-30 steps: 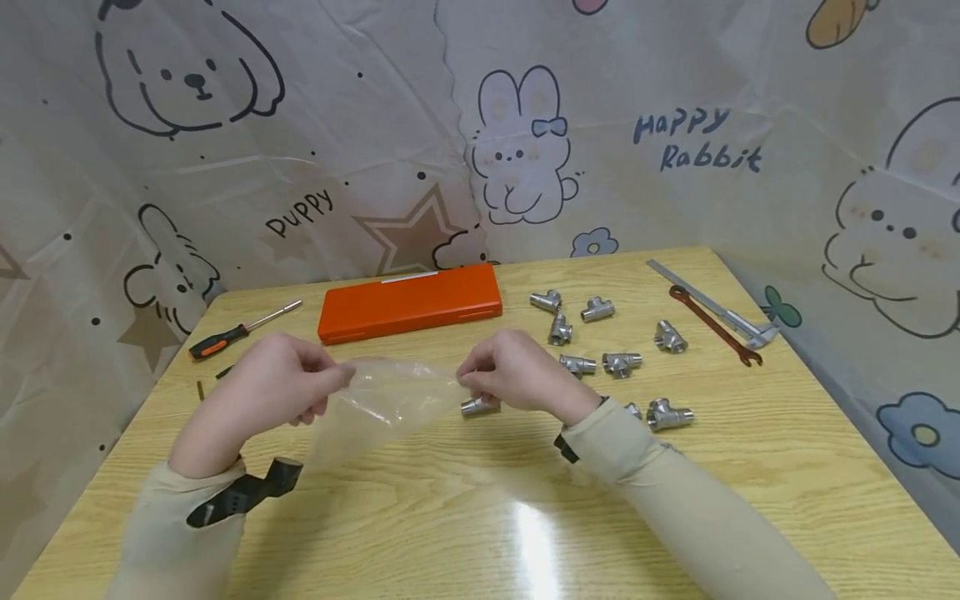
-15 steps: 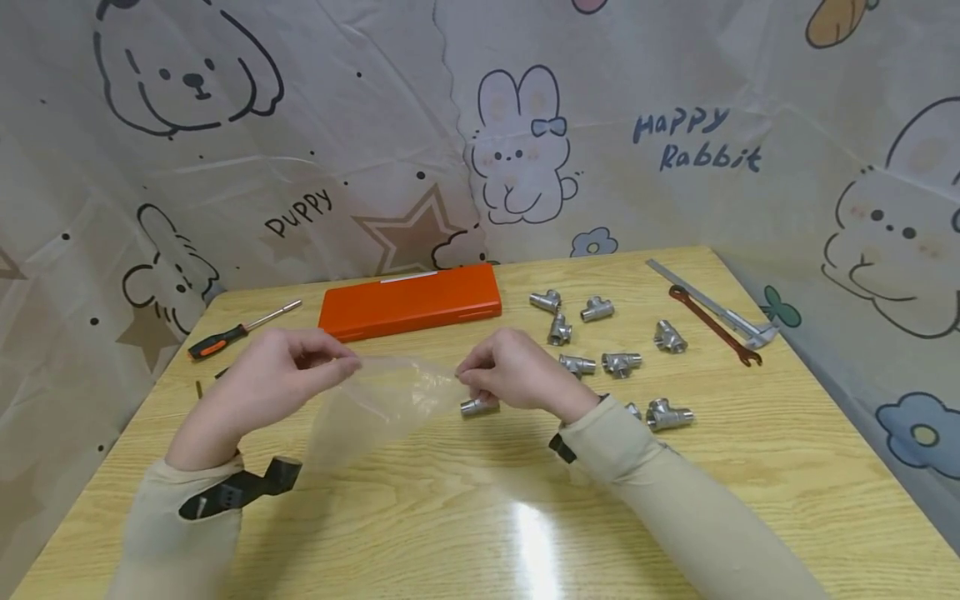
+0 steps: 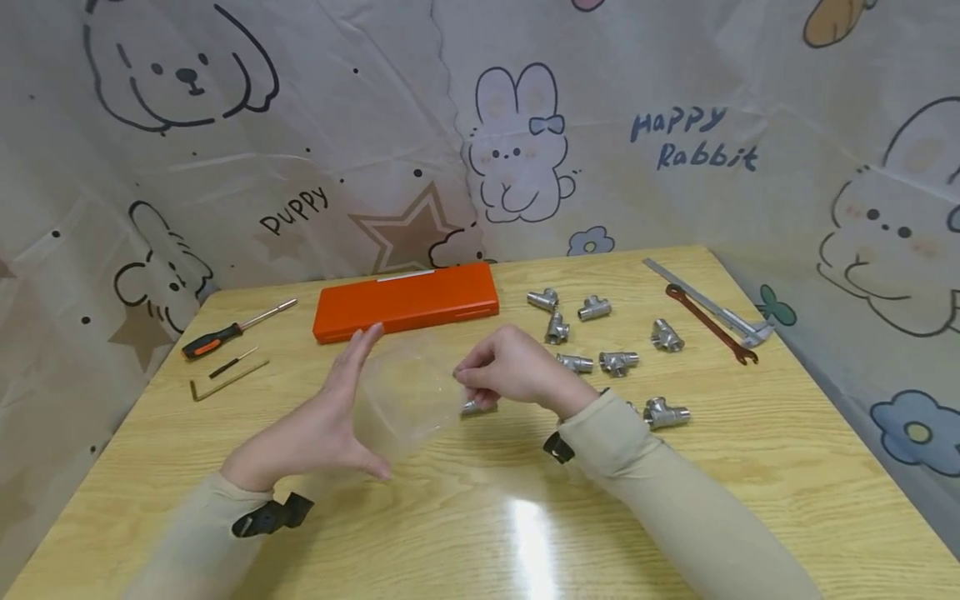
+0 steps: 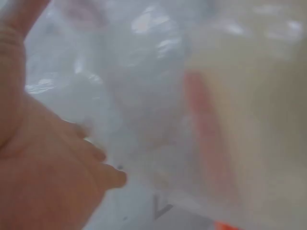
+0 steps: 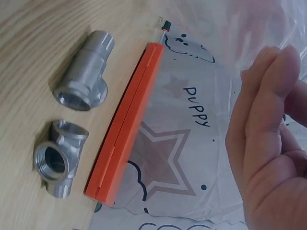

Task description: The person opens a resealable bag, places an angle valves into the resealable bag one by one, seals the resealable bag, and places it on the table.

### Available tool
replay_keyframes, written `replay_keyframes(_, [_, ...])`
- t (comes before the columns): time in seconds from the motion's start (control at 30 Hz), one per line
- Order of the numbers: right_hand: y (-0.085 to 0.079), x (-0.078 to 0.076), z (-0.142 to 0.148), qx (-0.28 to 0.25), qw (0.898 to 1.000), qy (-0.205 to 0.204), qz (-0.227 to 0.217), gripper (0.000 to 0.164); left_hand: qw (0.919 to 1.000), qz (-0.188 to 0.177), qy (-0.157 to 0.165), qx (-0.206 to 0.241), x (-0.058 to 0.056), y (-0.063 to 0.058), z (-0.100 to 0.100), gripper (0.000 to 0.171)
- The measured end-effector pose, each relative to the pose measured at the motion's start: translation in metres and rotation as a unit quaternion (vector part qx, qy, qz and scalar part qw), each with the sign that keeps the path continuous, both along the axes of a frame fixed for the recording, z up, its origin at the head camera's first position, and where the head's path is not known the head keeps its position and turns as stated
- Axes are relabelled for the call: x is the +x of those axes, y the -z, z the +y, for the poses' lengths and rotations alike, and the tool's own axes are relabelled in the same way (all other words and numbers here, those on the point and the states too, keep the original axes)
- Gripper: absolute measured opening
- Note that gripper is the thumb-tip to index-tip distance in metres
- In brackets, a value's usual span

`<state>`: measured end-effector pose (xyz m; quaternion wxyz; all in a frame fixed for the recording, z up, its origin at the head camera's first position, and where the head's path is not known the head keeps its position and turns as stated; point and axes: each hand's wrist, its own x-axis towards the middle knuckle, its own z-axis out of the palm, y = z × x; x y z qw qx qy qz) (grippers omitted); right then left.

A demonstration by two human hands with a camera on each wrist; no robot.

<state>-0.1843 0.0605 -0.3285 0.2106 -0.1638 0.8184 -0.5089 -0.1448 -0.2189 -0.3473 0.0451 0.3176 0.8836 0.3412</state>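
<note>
A clear plastic bag (image 3: 411,396) hangs above the table between both hands. My right hand (image 3: 521,375) pinches its right edge between thumb and fingers. On the other side, my left hand (image 3: 318,429) has its fingers straight and the thumb spread wide apart, beside the bag's left part. In the left wrist view the bag (image 4: 144,91) fills much of the picture, past the spread left hand (image 4: 43,163). From the right wrist, the see-through film (image 5: 211,24) shows beyond the right fingers. A metal tee fitting (image 3: 478,408) lies partly hidden below the right hand.
Several more tee fittings (image 3: 618,362) lie on the right half of the wooden table (image 3: 420,533). An orange-red case (image 3: 408,302) sits at the back. A wrench (image 3: 712,325) and caliper (image 3: 701,294) are far right; a screwdriver (image 3: 213,342), smaller screwdriver (image 3: 232,362) and hex key (image 3: 228,382) lie left.
My left hand has let go of the bag's left edge and spread its fingers, turning and shifting rightward. The bag now bulges more. The right hand keeps its pinch, almost in place.
</note>
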Motion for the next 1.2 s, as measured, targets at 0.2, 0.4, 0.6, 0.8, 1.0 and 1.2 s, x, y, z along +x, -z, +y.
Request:
replay_keyframes(0.2, [0.006, 0.001, 0.0, -0.011, 1.0, -0.019, -0.015, 0.011, 0.9998, 0.0, 0.019, 0.007, -0.011, 0.014, 0.008, 0.144])
replay_keyframes(0.4, [0.01, 0.001, -0.001, -0.012, 0.999, -0.037, -0.016, 0.012, 0.9996, 0.006, 0.024, -0.015, -0.019, 0.014, 0.005, 0.114])
replay_keyframes(0.6, [0.012, 0.002, 0.0, 0.012, 0.999, -0.033, -0.006, 0.013, 0.9993, -0.008, 0.036, 0.007, -0.02, 0.016, 0.003, 0.071])
replay_keyframes(0.8, [0.013, 0.006, 0.006, 0.085, 0.995, -0.029, 0.032, 0.027, 0.9984, -0.039, 0.029, -0.028, -0.014, 0.022, 0.005, 0.064])
replay_keyframes(1.0, [0.016, 0.008, 0.014, 0.214, 0.963, 0.022, 0.162, 0.029, 0.9936, 0.0, 0.024, -0.11, -0.006, 0.028, 0.003, 0.066])
replay_keyframes(1.2, [0.027, 0.01, 0.002, 0.265, 0.935, 0.032, 0.233, 0.032, 0.9919, 0.0, 0.029, -0.124, -0.005, 0.029, -0.003, 0.072])
